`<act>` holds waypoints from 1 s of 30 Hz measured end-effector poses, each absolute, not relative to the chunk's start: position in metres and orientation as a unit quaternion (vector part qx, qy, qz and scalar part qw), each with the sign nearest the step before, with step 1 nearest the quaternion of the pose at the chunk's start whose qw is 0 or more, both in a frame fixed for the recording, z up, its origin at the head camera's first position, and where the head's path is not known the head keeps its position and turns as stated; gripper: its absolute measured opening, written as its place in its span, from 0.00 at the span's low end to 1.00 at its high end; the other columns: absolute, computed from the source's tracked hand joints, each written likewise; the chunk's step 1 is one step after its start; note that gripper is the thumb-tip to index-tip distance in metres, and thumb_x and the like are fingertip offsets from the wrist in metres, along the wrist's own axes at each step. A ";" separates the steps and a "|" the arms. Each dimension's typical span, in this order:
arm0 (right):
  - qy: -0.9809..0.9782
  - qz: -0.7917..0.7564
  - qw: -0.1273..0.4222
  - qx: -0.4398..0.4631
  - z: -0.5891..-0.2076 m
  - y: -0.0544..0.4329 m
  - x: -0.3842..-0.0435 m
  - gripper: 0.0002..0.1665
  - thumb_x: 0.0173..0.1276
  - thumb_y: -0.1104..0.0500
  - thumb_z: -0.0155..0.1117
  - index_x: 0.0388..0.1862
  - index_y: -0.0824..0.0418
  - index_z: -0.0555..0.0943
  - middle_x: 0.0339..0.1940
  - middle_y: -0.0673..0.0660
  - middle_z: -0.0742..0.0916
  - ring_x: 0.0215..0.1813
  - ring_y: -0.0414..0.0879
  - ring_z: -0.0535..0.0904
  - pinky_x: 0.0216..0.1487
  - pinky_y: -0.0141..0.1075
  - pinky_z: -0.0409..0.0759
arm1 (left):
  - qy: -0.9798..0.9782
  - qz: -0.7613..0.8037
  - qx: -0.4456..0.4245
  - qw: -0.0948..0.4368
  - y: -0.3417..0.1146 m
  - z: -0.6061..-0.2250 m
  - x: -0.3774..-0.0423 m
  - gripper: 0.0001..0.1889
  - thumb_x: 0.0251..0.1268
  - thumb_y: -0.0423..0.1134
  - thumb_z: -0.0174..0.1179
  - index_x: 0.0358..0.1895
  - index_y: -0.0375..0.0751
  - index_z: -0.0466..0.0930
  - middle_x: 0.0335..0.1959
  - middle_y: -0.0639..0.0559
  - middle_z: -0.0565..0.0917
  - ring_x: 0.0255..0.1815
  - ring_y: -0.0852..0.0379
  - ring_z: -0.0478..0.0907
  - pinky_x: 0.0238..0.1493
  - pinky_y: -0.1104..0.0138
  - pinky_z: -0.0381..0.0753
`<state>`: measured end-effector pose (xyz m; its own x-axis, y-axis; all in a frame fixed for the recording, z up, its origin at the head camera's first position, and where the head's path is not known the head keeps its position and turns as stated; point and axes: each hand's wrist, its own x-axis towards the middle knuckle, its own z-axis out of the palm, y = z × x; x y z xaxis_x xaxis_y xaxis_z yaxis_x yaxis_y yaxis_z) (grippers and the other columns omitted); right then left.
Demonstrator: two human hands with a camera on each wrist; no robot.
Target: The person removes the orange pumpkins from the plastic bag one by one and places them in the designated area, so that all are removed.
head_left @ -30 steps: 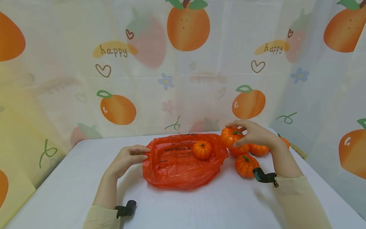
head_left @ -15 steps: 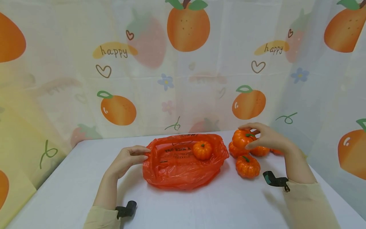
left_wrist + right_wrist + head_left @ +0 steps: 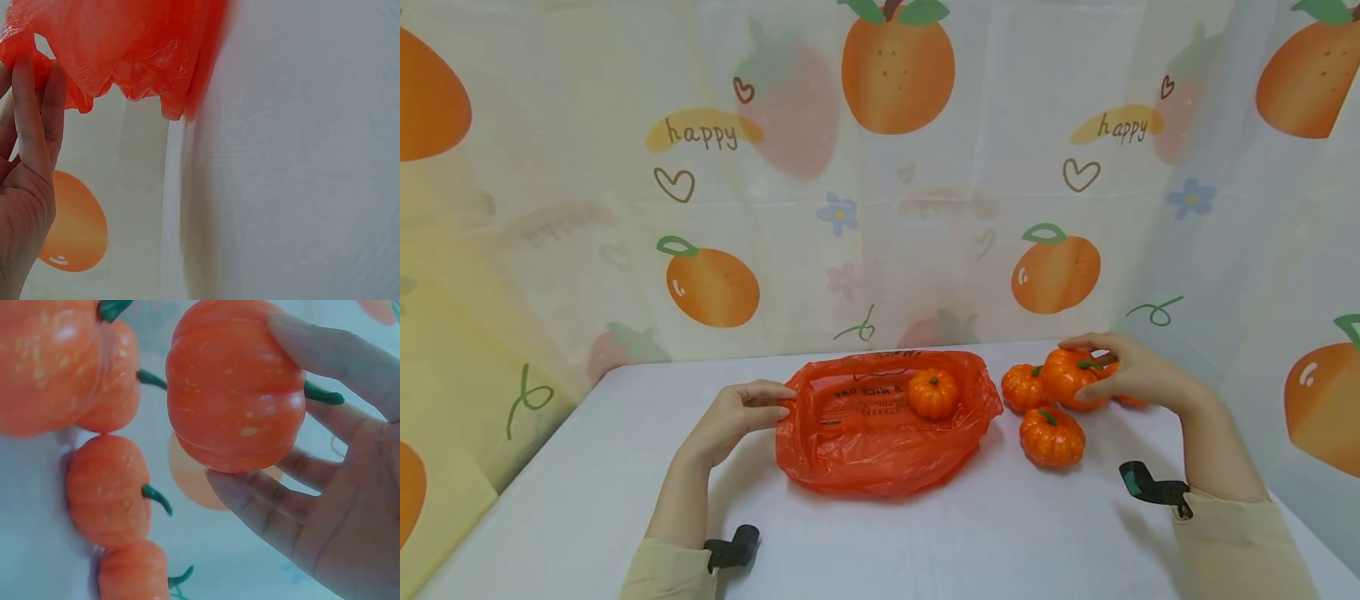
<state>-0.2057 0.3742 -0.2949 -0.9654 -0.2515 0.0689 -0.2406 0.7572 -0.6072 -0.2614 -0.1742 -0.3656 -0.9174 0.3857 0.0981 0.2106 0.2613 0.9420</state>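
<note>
My left hand [image 3: 733, 421] pinches the left rim of a red plastic bag [image 3: 880, 462], which lies spread with its mouth open. In the left wrist view, the fingers [image 3: 28, 112] hold the thin red film. Inside the bag, toward its right, sits a small orange toy pumpkin [image 3: 933, 394]. My right hand [image 3: 1127, 375] grips another toy pumpkin [image 3: 1070, 379] between thumb and fingers, raised above the others. The right wrist view shows that held pumpkin [image 3: 234, 394] up close, its green stem pointing toward the palm.
Beside the bag's right end stand more toy pumpkins, one in front [image 3: 1052, 437], one behind it [image 3: 1024, 387], and another partly hidden by the right hand. A white table [image 3: 925, 550] lies under everything. A fruit-print curtain [image 3: 865, 250] hangs behind it.
My right hand has carried its pumpkin rightward, from beside the bag's right rim to above the other pumpkins. The left hand and the bag have stayed in place.
</note>
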 end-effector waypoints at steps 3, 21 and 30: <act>0.938 -0.323 0.015 -0.121 -0.298 0.378 -0.204 0.39 0.59 0.51 0.73 0.69 0.55 0.72 0.68 0.67 0.74 0.59 0.61 0.77 0.46 0.38 0.82 | 0.791 0.577 0.187 0.076 -0.174 -0.366 -0.261 0.19 0.66 0.36 0.62 0.57 0.30 0.80 0.47 0.62 0.84 0.48 0.64 0.84 0.52 0.70 0.84; 0.948 -0.301 0.020 -0.102 -0.311 0.398 -0.193 0.38 0.59 0.51 0.71 0.68 0.56 0.73 0.66 0.67 0.77 0.61 0.60 0.74 0.49 0.50 0.81 | 0.791 0.579 0.183 0.078 -0.174 -0.366 -0.262 0.19 0.66 0.36 0.62 0.57 0.29 0.80 0.47 0.64 0.84 0.47 0.65 0.84 0.51 0.70 0.85; 0.947 -0.307 0.043 -0.082 -0.315 0.405 -0.188 0.39 0.59 0.51 0.71 0.69 0.56 0.72 0.68 0.70 0.74 0.62 0.63 0.71 0.50 0.56 0.82 | 0.800 0.567 0.178 0.078 -0.174 -0.365 -0.261 0.19 0.66 0.37 0.61 0.56 0.31 0.81 0.49 0.59 0.84 0.48 0.64 0.84 0.52 0.70 0.84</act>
<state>-0.1885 0.4049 -0.3149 -0.9828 -0.1817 -0.0321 -0.1283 0.7976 -0.5894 -0.2607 -0.1736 -0.3650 -0.9246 0.3732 0.0760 0.1952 0.2930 0.9360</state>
